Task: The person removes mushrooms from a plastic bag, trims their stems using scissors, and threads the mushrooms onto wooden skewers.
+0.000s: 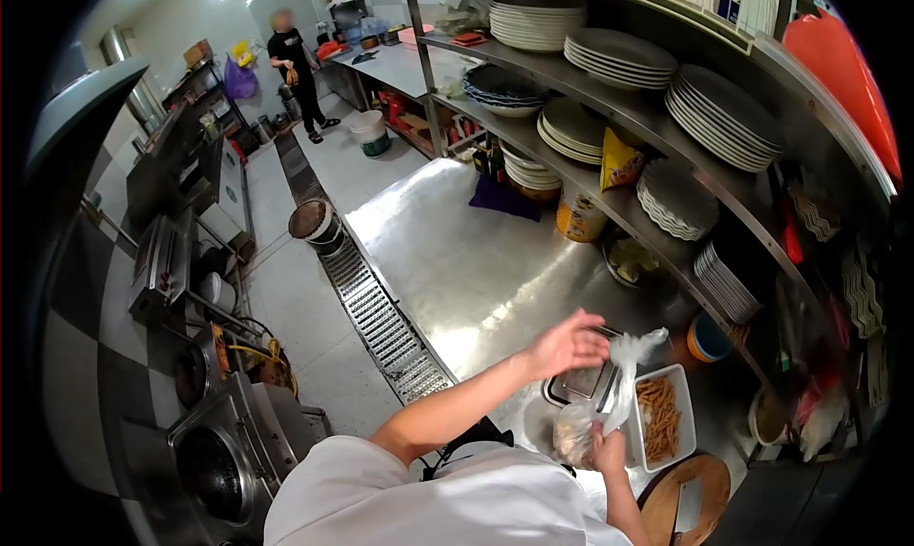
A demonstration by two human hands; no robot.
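Observation:
A clear plastic bag [576, 432] with pale contents hangs below my right hand [607, 448], whose fingers are closed round its gathered neck. The twisted top of the bag rises beside my left hand [568, 344], which is raised with its fingers apart and holds nothing. Just right of the bag stands a white tray [690, 420] of brown strips [659, 415]. Behind the bag, a metal tray [583, 382] is partly hidden by my left hand and the bag.
A round wooden board [714, 479] with a cleaver [688, 504] lies at the lower right. Stacked plates [621, 55] fill the metal shelves. A bucket [319, 224] stands by the floor grate [376, 308]. Another person [297, 65] stands far back; a stove [214, 460] is lower left.

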